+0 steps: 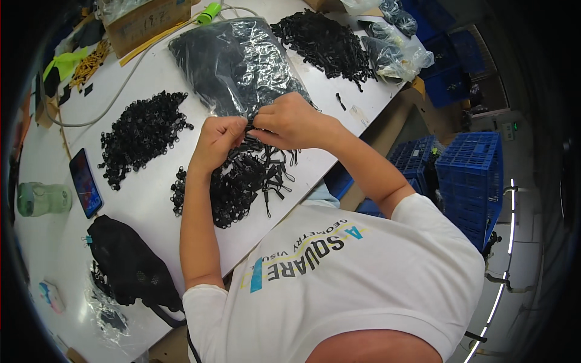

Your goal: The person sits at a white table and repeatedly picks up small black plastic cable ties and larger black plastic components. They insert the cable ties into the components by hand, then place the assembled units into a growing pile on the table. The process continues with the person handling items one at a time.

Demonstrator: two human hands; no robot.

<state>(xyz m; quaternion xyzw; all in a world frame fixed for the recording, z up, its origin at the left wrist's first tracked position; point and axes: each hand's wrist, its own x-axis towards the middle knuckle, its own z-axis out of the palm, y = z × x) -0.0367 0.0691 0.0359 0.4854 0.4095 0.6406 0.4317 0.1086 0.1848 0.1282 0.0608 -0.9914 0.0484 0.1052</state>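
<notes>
Above the middle of the white table (136, 209), my left hand (216, 142) and my right hand (293, 121) meet, both closed in a pinch. A small black piece (249, 126) shows between their fingertips, mostly hidden by the fingers. Just below my hands spreads a pile of small black parts (233, 196), some with thin cord loops like zipper pulls. Left of my left hand lies a heap of small black ring-like fittings (142, 136). Beyond my hands, a clear plastic bag (233, 60) with dark contents lies flat. A third heap of slim black pieces (327, 45) sits farther right.
At the left are a phone (86, 183), a greenish bottle (45, 199) and a black mesh-like bag (133, 260). A cardboard box (145, 24) and a grey cable (124, 91) are at the far side. Blue crates (469, 181) stand right of the table.
</notes>
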